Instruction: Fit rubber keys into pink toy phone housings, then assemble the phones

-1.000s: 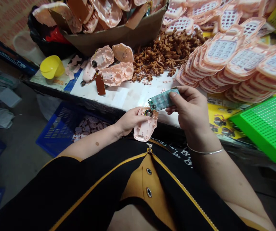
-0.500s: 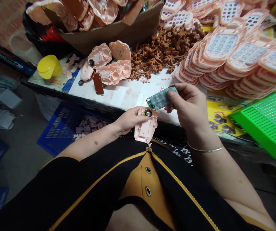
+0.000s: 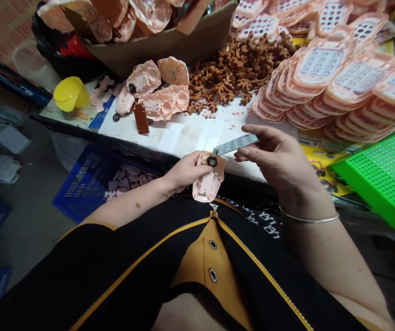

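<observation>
My left hand point(image 3: 188, 174) is closed on a pink plastic shell point(image 3: 207, 184) just off the table's front edge. A small round speaker point(image 3: 212, 161) with thin wires sits at the shell's upper end, beside my left thumb. In my right hand point(image 3: 276, 156) a circuit board point(image 3: 237, 144) is pinched by its right end between thumb and fingers. The board is tilted so that it looks narrow, and its left end is close above the speaker. Whether the board touches the shell I cannot tell.
Pink shells with wires point(image 3: 163, 102) and a brown board point(image 3: 141, 118) lie on the table. Behind are a heap of brown plastic pieces point(image 3: 235, 69) and a cardboard box point(image 3: 163, 50). Stacked pink keypad shells point(image 3: 321, 69) and a green basket point(image 3: 383, 174) stand right, a yellow cup point(image 3: 70, 94) left.
My right hand has shifted a little right and turned the circuit board from nearly face-on to a narrow slant. My left hand and the pink shell have barely moved.
</observation>
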`<state>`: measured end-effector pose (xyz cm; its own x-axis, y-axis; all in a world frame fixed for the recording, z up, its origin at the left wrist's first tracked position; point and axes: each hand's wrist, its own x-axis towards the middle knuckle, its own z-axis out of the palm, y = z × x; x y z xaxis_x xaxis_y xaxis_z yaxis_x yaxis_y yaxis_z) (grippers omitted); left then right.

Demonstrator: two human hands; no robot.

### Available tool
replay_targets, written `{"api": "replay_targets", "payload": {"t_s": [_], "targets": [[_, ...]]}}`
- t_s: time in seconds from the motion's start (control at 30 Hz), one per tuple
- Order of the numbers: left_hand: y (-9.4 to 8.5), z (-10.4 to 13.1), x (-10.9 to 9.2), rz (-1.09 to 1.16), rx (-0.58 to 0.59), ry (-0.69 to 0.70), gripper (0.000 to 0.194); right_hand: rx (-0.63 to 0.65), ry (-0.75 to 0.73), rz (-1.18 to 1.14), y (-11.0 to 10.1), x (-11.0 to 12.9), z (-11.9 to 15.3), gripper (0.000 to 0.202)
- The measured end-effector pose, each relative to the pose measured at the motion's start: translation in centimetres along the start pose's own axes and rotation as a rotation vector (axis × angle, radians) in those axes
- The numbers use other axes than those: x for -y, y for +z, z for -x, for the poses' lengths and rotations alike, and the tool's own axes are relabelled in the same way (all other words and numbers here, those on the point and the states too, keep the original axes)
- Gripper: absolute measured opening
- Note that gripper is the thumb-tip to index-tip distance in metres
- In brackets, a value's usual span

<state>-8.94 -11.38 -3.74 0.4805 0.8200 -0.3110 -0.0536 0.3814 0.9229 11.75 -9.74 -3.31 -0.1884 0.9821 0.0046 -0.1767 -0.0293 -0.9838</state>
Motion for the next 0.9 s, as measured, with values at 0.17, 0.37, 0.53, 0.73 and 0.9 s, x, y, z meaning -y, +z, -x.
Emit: {"api": "replay_targets", "payload": {"t_s": [0.17, 0.37, 0.53, 0.73, 0.9], "targets": [[-0.1, 0.0, 0.0, 0.023, 0.017, -0.007, 0.021, -0.012, -0.058, 0.086, 0.3, -0.6, -0.3, 0.051], [-0.3, -0.2, 0.3, 0.043, 0.027, 0.021, 0.017, -0.091, -0.196, 0.28, 0.3, -0.9, 0.1, 0.047], [-0.2, 0.0, 0.3, 0.021, -0.078, -0.062, 0.024, -0.3, -0.333, 0.597, -0.1, -0.7, 0.6, 0.028], [-0.1, -0.1, 0.2, -0.111, -0.073, -0.08, 0.024, -0.364, -0.466, 0.703, 0.6, -0.2, 0.3, 0.021], [-0.3, -0.1, 0.6, -0.114, -0.086, -0.081, 0.024, -0.315, -0.46, 0.735, 1.8, 0.1, -0.1, 0.023]]}}
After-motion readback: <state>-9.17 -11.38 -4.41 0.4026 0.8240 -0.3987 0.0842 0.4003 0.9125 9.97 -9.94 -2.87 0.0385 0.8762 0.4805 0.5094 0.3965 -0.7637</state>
